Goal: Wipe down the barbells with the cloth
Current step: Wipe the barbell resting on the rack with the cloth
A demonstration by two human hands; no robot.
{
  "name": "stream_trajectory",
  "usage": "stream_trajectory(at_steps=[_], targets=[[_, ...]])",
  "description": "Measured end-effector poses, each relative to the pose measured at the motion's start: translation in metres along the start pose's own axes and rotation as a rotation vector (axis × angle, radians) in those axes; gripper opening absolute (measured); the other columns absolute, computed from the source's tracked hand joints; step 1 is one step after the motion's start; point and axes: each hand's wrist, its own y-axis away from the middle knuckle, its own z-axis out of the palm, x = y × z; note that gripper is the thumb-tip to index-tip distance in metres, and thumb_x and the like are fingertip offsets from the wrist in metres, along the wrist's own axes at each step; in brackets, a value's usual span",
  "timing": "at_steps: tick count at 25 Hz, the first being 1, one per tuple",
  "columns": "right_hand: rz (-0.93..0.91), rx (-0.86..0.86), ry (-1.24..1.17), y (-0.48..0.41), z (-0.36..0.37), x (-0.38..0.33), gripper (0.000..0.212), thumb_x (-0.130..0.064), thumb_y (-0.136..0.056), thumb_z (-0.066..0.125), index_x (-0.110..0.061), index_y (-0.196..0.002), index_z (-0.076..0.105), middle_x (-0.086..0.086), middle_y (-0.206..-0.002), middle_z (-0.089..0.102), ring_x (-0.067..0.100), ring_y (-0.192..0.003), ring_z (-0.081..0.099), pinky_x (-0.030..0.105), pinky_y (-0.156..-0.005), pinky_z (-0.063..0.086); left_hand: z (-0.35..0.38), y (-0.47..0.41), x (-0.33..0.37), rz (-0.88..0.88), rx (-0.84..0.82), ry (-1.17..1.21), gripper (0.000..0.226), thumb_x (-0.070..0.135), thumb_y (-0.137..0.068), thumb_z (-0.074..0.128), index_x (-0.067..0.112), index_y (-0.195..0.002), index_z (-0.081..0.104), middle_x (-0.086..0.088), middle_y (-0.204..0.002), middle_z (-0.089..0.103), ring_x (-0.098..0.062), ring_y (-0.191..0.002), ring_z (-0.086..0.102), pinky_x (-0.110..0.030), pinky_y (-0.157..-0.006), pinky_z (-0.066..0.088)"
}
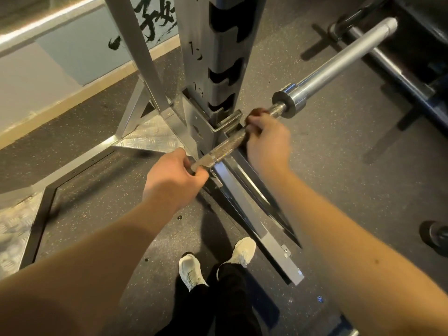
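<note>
Looking down past white shoes on the rubber floor, we see two bare forearms reaching up the frame. At centre, our left hand curls its fingers round the knurled shaft of the barbell, steadying it. Just above and to the right, our right hand closes its fingers on a dark reddish cloth wrapped round the shaft beside the collar. The smooth sleeve runs on to the upper right.

To wipe well, we judge the cloth should encircle the shaft and slide along it while the left hand holds firm.

Most of the cloth hides under the fingers, and the shaft's near stretch vanishes beneath the left hand. A rack upright stands at upper centre. A second bar at upper right is cut off.
</note>
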Motion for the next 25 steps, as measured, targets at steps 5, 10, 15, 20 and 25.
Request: stream_trajectory(at_steps=[5,10,15,20,25], targets=[[-0.351,-0.213,-0.095,0.059,0.016,0.002,0.025,-0.021,-0.097,0.067,-0.020,-0.121,0.074,0.004,-0.131,0.069,0.021,-0.119,0.065,0.043,-0.103,0.053,-0.004,-0.007,0.003,-0.036,-0.042,-0.023,0.022,0.042,-0.089,0.065,0.025,-0.085,0.052,0.000,-0.079,0.063,-0.017,-0.070,0.057,-0.032,-0.060,0.042],[-0.057,-0.040,-0.010,-0.012,-0.012,0.015,0.033,-0.017,-0.100,0.062,-0.027,-0.131,0.068,-0.002,-0.140,0.061,0.022,-0.129,0.057,0.032,-0.104,0.043,-0.007,-0.012,-0.002,0.003,-0.052,0.023,0.024,0.041,-0.090,0.062,0.021,-0.080,0.052,-0.001,-0.074,0.061,-0.020,-0.068,0.055,-0.033,-0.059,0.038],[0.088,0.065,-0.120,-0.001,0.011,-0.009,0.030,-0.017,-0.099,0.063,-0.026,-0.128,0.069,-0.005,-0.128,0.066,0.015,-0.117,0.062,0.027,-0.098,0.048,-0.014,-0.024,-0.005,0.021,-0.104,0.080,0.029,0.034,-0.095,0.056,0.017,-0.072,0.051,-0.003,-0.065,0.054,-0.021,-0.064,0.048,-0.032,-0.057,0.032],[-0.259,-0.033,-0.032,0.063,0.031,-0.012,0.025,-0.017,-0.098,0.067,-0.021,-0.121,0.073,-0.003,-0.128,0.069,0.017,-0.114,0.064,0.028,-0.089,0.049,-0.012,-0.025,-0.006,0.054,-0.093,0.053,0.031,0.032,-0.095,0.055,0.015,-0.070,0.052,-0.003,-0.062,0.052,-0.022,-0.061,0.046,-0.032,-0.055,0.030],[-0.035,-0.082,-0.017,0.006,0.009,-0.004,0.024,-0.022,-0.098,0.066,-0.034,-0.118,0.072,-0.013,-0.112,0.069,0.013,-0.106,0.065,0.037,-0.090,0.056,-0.011,-0.018,-0.005,0.070,-0.066,-0.042,0.026,0.043,-0.096,0.053,0.021,-0.083,0.055,0.000,-0.073,0.062,-0.021,-0.069,0.057,-0.031,-0.060,0.039]])
